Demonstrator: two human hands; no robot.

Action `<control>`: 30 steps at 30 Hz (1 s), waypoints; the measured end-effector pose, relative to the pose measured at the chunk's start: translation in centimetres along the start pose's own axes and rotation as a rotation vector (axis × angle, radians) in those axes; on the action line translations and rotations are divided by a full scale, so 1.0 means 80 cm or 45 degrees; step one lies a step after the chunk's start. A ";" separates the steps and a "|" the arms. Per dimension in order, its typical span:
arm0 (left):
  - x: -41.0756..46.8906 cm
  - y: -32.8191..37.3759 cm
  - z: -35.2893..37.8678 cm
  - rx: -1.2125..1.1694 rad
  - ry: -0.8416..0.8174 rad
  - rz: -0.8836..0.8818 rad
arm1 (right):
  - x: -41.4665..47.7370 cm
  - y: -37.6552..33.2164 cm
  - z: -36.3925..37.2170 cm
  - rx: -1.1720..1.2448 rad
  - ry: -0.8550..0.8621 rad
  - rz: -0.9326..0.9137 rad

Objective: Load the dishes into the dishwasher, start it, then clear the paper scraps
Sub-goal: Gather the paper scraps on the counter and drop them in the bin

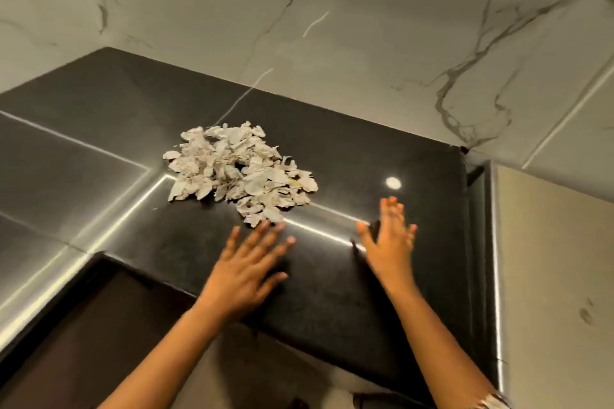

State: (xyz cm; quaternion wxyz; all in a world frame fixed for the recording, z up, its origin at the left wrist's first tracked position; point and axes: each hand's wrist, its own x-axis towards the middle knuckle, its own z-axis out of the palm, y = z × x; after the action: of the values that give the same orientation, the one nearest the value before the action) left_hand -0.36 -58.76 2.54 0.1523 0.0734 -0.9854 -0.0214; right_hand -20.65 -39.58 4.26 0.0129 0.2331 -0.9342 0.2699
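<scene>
I see both hands out over the black countertop, and neither holds anything. My left hand, at lower centre of the frame, is palm down with its fingers spread wide and straight. I cannot tell whether the palm rests on the stone or hangs just above it. My right hand, right of centre, is turned more on edge, with the fingers straight and close together and the thumb out to the left. It is blurred, so I cannot tell whether it touches the surface.

White marble wall with grey veins fills the top of the frame and runs down the right side. A round bright reflection sits on the counter just above the right hand's fingertips. Nothing lies between either hand and the pile.

The paper scraps lie in one loose heap at the centre of the frame. Its lower tip is right at the left hand's fingertips, though contact is unclear. The right hand is beside the heap, to its lower right and apart from it.
</scene>
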 end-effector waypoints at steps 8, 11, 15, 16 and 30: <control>0.069 0.009 0.024 0.224 -0.276 0.066 | 0.028 0.066 -0.030 -0.476 -0.189 0.245; 0.067 -0.022 0.023 0.234 -0.282 -0.121 | 0.034 0.010 0.008 -0.467 -0.240 0.040; 0.066 -0.019 0.013 0.205 -0.179 -0.144 | 0.046 -0.054 0.038 -0.342 -0.425 -0.213; 0.065 -0.016 0.009 0.183 -0.127 -0.190 | 0.047 -0.062 0.039 -0.287 -0.493 -0.281; 0.063 -0.035 0.011 -0.186 -0.136 -1.002 | 0.078 0.065 -0.020 -0.485 -0.193 0.207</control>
State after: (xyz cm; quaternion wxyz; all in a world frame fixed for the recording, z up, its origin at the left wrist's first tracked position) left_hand -5.01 -62.26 3.03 0.0858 0.4327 -0.8845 -0.1518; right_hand -28.66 -37.58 3.97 -0.0353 0.1699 -0.9823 0.0704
